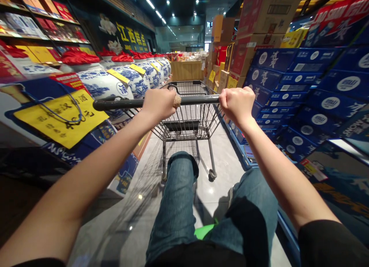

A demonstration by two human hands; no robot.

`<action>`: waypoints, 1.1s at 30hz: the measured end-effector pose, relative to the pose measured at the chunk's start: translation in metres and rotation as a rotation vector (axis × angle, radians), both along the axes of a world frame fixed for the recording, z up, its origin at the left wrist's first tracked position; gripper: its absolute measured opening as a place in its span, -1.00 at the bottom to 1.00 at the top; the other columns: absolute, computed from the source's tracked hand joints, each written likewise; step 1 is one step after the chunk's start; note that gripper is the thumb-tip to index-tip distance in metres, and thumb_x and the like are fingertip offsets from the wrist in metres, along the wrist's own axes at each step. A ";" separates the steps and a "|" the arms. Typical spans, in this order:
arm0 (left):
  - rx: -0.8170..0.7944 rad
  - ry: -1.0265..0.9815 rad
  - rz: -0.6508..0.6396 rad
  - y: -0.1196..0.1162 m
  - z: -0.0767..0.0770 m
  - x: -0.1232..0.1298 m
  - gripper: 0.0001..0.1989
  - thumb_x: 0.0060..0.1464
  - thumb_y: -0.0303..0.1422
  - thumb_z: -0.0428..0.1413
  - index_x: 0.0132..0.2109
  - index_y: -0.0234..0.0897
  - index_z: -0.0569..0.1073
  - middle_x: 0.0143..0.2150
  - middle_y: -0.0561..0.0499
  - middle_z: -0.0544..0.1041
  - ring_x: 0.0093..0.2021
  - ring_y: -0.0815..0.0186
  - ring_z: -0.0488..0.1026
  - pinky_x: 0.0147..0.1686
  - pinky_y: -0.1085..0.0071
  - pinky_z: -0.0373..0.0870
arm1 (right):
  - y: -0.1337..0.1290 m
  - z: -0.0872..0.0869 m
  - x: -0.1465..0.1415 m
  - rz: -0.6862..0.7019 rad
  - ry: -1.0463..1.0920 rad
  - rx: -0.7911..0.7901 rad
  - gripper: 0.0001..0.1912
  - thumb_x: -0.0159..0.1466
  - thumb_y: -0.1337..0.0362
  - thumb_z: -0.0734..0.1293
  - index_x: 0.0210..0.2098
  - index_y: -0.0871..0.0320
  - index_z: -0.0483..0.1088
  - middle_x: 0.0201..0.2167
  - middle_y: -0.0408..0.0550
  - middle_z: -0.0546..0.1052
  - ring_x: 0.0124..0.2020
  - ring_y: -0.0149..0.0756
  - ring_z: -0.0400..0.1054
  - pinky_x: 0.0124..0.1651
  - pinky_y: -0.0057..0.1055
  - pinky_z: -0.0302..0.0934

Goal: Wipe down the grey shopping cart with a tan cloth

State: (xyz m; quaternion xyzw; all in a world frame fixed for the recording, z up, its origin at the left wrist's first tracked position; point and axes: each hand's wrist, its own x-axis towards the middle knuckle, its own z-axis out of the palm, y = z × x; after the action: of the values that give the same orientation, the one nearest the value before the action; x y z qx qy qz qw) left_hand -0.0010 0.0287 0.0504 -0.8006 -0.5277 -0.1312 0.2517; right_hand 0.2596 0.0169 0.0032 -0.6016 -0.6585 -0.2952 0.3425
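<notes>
Ahead of me stands a wire shopping cart [184,123] with a dark handlebar [198,100]. My left hand [159,104] is closed around the bar left of its middle, beside a small tan fuzzy patch [177,101] on the bar. Farther right, my right hand [238,105] is wrapped round the same bar near its right end. Both arms reach forward. Through the wire mesh, the cart's basket shows no goods that I can make out. My knees, in blue jeans, are below the handlebar.
Blue-and-white jars [100,80] with red cloth tops line the left side, beside a box with a yellow price sign [65,117]. Stacked blue cartons [265,78] and brown boxes [259,48] flank the right. Grey tiled floor [211,190] runs between; a wooden counter [187,71] stands far ahead.
</notes>
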 end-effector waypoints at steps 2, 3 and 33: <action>0.093 -0.067 -0.015 -0.006 -0.013 0.002 -0.58 0.03 -0.34 0.12 0.04 -0.36 0.59 -0.08 -0.33 0.63 -0.07 -0.09 0.56 -0.12 0.15 0.34 | 0.000 0.000 0.000 -0.004 -0.001 0.002 -0.48 0.42 0.21 0.04 -0.41 0.20 0.55 -0.40 0.11 0.63 -0.36 -0.18 0.40 -0.10 -0.20 0.08; 0.090 -0.088 -0.016 -0.007 -0.015 0.003 -0.57 0.03 -0.34 0.13 0.04 -0.37 0.59 -0.07 -0.34 0.63 -0.06 -0.09 0.56 -0.10 0.14 0.34 | 0.000 0.000 0.000 -0.007 -0.004 0.001 -0.48 0.42 0.21 0.04 -0.41 0.20 0.55 -0.40 0.11 0.63 -0.36 -0.18 0.40 -0.10 -0.20 0.08; -0.105 -0.129 -0.040 0.001 0.001 0.025 -0.56 -0.04 -0.20 0.17 -0.03 -0.30 0.63 -0.15 -0.24 0.64 -0.03 -0.09 0.53 -0.07 0.17 0.31 | 0.000 0.000 0.005 -0.015 -0.012 0.000 -0.50 0.42 0.20 0.04 -0.42 0.18 0.51 -0.40 0.11 0.62 -0.33 -0.14 0.41 -0.11 -0.19 0.09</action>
State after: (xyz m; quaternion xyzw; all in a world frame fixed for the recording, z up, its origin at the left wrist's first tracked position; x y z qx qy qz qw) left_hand 0.0238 0.0300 0.0511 -0.8130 -0.5328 -0.1596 0.1723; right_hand 0.2648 0.0165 0.0034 -0.6048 -0.6559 -0.3017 0.3362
